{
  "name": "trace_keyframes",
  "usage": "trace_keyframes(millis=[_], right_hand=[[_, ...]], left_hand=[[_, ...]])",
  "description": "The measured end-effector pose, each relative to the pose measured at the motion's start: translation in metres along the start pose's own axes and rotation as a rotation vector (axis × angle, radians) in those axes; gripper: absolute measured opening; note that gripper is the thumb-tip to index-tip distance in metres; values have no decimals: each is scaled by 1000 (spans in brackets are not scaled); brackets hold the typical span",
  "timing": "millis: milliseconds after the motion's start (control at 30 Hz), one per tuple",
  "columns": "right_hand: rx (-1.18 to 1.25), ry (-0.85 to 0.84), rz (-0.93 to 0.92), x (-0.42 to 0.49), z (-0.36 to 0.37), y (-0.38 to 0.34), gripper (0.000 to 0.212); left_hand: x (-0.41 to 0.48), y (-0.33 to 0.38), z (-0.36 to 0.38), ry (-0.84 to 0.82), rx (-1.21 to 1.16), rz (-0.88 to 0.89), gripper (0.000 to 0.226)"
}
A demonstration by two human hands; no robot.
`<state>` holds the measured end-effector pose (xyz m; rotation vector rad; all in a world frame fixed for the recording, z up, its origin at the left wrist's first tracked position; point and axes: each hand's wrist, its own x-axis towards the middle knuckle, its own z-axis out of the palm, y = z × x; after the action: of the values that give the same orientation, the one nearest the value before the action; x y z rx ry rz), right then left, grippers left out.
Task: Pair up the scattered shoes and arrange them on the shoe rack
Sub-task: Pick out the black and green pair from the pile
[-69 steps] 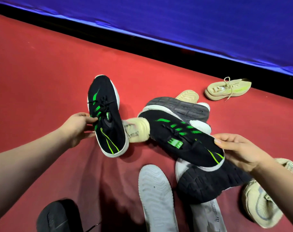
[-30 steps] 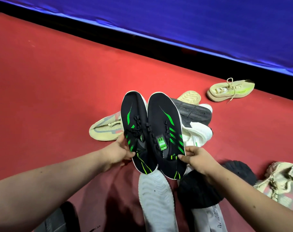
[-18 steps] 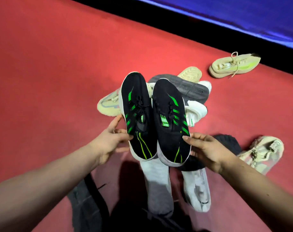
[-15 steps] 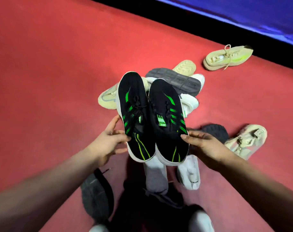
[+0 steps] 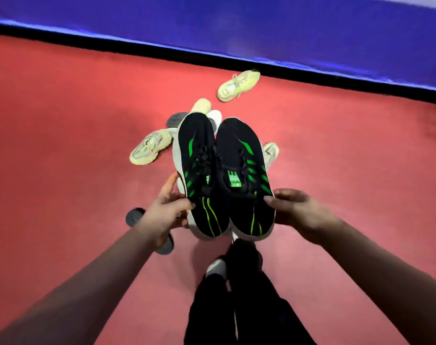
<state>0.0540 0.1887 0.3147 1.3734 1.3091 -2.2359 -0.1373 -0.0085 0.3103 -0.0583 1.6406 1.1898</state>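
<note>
legs: black trousers (image 5: 236, 307), straight below the black pair (image 5: 239, 158), closest to the camera
left hand (image 5: 166, 212): fingers curled round the heel end of the pair's left shoe, thumb on top
right hand (image 5: 299, 210): same deal on the right shoe, thumb pressed on the upper, fingers wrapped under the side
black pair: up off the red floor (image 5: 62, 120), side by side and touching, tops up, toes pointing away. My guess is they're squeezed together so they can travel as one matched set
grey shoe (image 5: 134, 217): on the floor just left of the pair's heels, partly hidden by the left wrist
beige shoes: one (image 5: 149, 150) lies left of the pair, another (image 5: 270, 153) peeks out from behind its right edge
heap: a grey sole (image 5: 173, 119), a beige sole (image 5: 200, 105) and a white shoe (image 5: 215, 115) sit just beyond the toes, mostly covered
far beige shoe (image 5: 238, 85): well beyond the pair, near the blue wall (image 5: 261, 33)
rack: not in view, so I can't tell which way to go
in the way: loose shoes all round the feet, so probably worth stepping carefully
</note>
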Motion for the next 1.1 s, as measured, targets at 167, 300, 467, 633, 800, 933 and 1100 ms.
trace_keyframes(millis=[167, 300, 467, 633, 800, 933, 1100], right_hand=[[132, 149, -123, -119, -32, -9, 4], [213, 258, -226, -218, -74, -11, 23], [348, 411, -327, -339, -152, -2, 22], [411, 550, -415, -429, -250, 14, 17], [448, 658, -475, -504, -355, 34, 17], [494, 725, -487, -535, -428, 45, 17], [566, 762, -461, -542, -516, 45, 20]], left_hand=[[-63, 50, 64, -131, 139, 21, 74], [-114, 90, 146, -250, 245, 66, 75], [-176, 118, 274, -417, 351, 111, 70], [-221, 131, 413, -529, 401, 105, 73], [-256, 124, 555, -613, 435, 115, 74], [-265, 120, 643, -647, 435, 90, 71], [-239, 119, 742, -658, 468, 28, 57]])
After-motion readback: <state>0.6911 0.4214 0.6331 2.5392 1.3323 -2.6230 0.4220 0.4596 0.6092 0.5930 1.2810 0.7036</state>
